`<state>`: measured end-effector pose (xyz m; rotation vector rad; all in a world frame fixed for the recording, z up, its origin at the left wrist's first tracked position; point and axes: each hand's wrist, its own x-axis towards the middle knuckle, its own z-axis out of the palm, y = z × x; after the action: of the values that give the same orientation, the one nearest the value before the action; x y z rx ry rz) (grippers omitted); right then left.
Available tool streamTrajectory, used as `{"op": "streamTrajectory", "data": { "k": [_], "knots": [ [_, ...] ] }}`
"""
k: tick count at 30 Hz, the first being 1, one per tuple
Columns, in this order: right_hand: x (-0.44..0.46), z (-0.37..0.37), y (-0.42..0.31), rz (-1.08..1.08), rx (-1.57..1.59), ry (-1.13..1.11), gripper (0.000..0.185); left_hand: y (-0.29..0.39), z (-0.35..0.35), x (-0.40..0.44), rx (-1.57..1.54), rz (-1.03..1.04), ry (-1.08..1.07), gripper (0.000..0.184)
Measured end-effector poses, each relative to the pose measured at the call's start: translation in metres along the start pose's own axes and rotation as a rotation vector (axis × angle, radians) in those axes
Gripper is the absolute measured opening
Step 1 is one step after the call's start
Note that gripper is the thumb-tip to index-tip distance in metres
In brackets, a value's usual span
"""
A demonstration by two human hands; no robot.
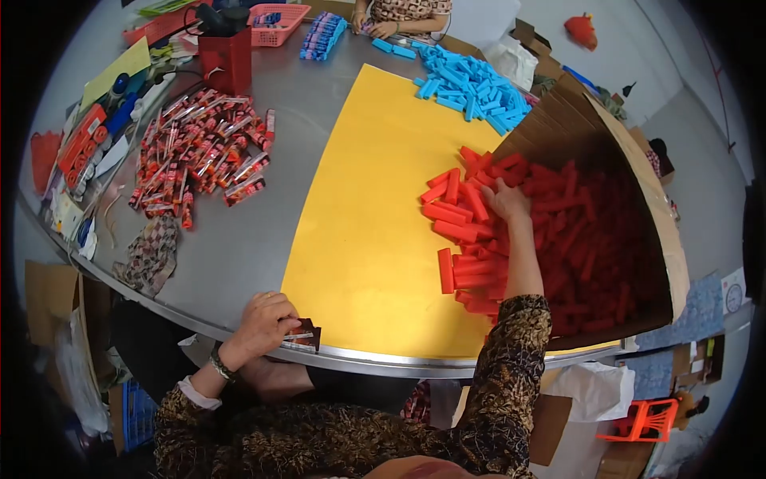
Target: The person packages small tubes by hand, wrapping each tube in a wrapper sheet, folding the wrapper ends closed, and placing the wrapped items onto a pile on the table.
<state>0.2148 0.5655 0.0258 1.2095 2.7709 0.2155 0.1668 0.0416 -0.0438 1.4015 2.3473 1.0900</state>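
Observation:
Near the table's front edge, my left hand is closed on a small dark red packet. My right hand reaches into the red blocks that spill from a tipped cardboard box onto a yellow sheet. Its fingers rest among the blocks, and whether they grip one is hidden. A heap of red wrapped packets lies on the grey table at the left.
Blue blocks are piled at the back right. A dark red container, a pink basket and a blue bundle stand at the back. A checked cloth lies front left. Across the table sits a co-worker.

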Motion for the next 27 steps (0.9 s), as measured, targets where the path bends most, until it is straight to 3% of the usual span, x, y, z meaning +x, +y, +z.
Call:
{"op": "streamTrajectory", "data": {
  "k": [14,18,21,24,27],
  "knots": [
    [-0.089,0.022,-0.034,-0.242,0.016,0.016,0.048,-0.004,0.001,-0.001,-0.028,0.026,0.016,0.010],
    [-0.099,-0.007,-0.048,-0.165,0.048,-0.104,0.042,-0.002,-0.001,-0.002,-0.042,-0.002,-0.003,0.011],
    [-0.079,-0.008,-0.052,-0.147,0.081,0.111,0.049,0.000,-0.002,-0.001,-0.028,0.005,-0.006,0.011],
    [-0.045,0.015,-0.057,-0.289,0.295,0.321,0.059,0.000,-0.002,0.000,-0.018,-0.003,-0.019,0.011],
    [-0.023,0.028,-0.070,-0.243,0.264,0.295,0.068,-0.001,-0.001,-0.001,-0.022,0.007,-0.002,0.012]
  ]
}}
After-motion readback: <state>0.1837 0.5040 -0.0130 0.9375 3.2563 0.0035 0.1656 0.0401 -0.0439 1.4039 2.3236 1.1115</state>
